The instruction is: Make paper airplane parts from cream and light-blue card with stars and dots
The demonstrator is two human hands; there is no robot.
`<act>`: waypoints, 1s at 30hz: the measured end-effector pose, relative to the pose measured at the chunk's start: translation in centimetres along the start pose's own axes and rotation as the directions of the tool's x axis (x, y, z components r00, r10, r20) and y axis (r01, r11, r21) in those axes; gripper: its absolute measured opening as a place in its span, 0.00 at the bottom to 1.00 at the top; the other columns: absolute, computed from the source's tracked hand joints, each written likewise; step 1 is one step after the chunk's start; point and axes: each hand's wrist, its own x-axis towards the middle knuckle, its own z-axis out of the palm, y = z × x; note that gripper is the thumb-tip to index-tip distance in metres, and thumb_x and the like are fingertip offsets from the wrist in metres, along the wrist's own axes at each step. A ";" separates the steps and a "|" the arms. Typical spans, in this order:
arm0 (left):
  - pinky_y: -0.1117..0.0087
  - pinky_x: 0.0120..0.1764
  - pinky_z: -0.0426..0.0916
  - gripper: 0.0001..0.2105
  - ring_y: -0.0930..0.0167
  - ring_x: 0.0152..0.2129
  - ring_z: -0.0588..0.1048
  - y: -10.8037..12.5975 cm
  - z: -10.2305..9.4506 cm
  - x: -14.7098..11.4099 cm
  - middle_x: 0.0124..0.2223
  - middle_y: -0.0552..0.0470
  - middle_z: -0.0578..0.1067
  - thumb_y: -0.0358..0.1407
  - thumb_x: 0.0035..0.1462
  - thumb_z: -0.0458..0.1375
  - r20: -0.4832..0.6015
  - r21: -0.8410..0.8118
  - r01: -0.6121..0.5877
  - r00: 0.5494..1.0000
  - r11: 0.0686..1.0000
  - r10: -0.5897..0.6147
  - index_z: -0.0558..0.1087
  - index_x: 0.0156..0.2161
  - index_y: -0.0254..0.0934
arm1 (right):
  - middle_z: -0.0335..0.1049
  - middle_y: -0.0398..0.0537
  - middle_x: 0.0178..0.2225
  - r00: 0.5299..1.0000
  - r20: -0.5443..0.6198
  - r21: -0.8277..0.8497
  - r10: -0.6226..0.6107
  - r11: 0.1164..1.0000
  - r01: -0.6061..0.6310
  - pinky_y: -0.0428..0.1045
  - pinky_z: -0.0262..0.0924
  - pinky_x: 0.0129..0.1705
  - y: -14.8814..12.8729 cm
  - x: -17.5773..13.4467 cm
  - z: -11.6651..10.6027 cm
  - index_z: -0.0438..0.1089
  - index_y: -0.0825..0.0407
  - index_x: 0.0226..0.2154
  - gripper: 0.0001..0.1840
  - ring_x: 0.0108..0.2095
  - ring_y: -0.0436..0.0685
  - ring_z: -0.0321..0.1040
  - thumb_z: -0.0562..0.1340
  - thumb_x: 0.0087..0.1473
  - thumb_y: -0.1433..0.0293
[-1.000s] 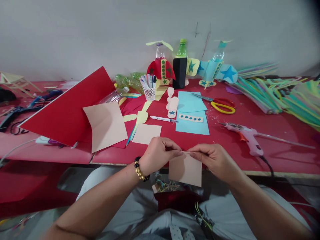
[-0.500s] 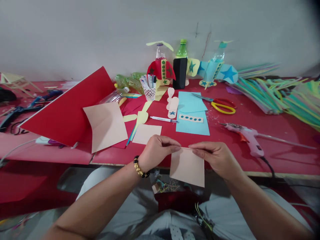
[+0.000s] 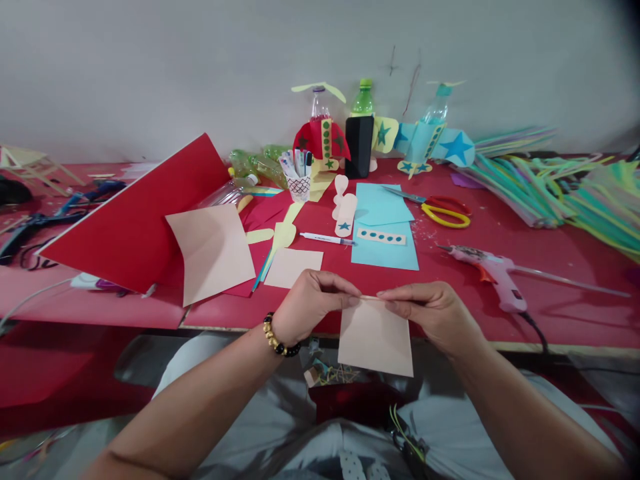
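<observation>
A small beige sheet of paper (image 3: 376,340) hangs over the table's front edge, pinched along its top edge by both hands. My left hand (image 3: 313,303), with a beaded bracelet at the wrist, grips the top left corner between thumb and fingers. My right hand (image 3: 435,312) pinches the same edge near the top right corner. That top edge looks narrowly folded. Just beyond the left hand lies a beige paper square (image 3: 294,268). A white pen (image 3: 327,238) rests past it, beside blue paper (image 3: 385,253) bearing a dotted beige strip (image 3: 381,236).
Scissors (image 3: 445,211) and a pink glue gun (image 3: 493,270) lie at right. A cup of pens (image 3: 299,183) stands mid-table. Decorated bottles (image 3: 320,127) and a black phone (image 3: 359,147) line the back. A larger beige sheet (image 3: 213,253) leans against red board (image 3: 150,213) at left.
The lower part of the held paper has swung slightly toward me and to the right. Both hands keep their pinch in nearly the same place.
</observation>
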 end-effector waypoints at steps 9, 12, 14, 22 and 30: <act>0.74 0.35 0.68 0.09 0.71 0.32 0.76 -0.1 0.3 0.2 0.34 0.47 0.80 0.35 0.48 0.65 0.059 0.205 -0.063 0.997 0.977 0.052 0.80 0.35 0.34 | 0.80 0.44 0.33 0.999 0.019 -0.069 -0.041 0.997 0.042 0.44 0.70 0.35 -0.7 -0.5 1.0 0.79 0.45 0.33 0.07 0.34 0.54 0.76 0.67 0.48 0.69; 0.75 0.34 0.68 0.09 0.71 0.31 0.76 0.0 0.4 0.1 0.33 0.48 0.79 0.35 0.47 0.66 0.052 0.232 -0.066 0.997 0.971 0.055 0.80 0.35 0.34 | 0.80 0.45 0.34 0.996 0.046 -0.111 -0.076 0.990 0.081 0.44 0.69 0.35 -0.7 -0.6 1.1 0.79 0.46 0.34 0.07 0.34 0.53 0.76 0.66 0.50 0.70; 0.75 0.33 0.68 0.09 0.70 0.31 0.76 0.0 0.4 0.1 0.33 0.48 0.79 0.35 0.46 0.66 0.042 0.252 -0.062 0.998 0.966 0.053 0.80 0.35 0.34 | 0.80 0.45 0.34 0.994 0.062 -0.127 -0.091 0.987 0.099 0.44 0.69 0.35 -0.6 -0.6 1.0 0.79 0.46 0.35 0.08 0.34 0.53 0.75 0.65 0.50 0.70; 0.74 0.32 0.66 0.06 0.71 0.30 0.74 -0.3 0.4 0.0 0.32 0.50 0.77 0.35 0.48 0.64 0.036 0.388 -0.088 0.996 0.917 0.081 0.80 0.31 0.35 | 0.79 0.45 0.34 0.998 0.044 -0.198 -0.039 0.979 0.047 0.44 0.67 0.32 -0.7 -0.7 1.2 0.79 0.47 0.36 0.09 0.33 0.54 0.74 0.65 0.50 0.66; 0.76 0.29 0.62 0.05 0.74 0.26 0.71 -0.1 0.7 -0.3 0.28 0.52 0.74 0.34 0.50 0.63 0.049 0.475 -0.156 0.987 0.866 0.151 0.79 0.30 0.36 | 0.78 0.45 0.30 0.993 0.088 -0.224 0.076 0.973 -0.055 0.44 0.63 0.28 -0.9 -0.4 1.2 0.78 0.51 0.34 0.13 0.29 0.53 0.71 0.63 0.52 0.60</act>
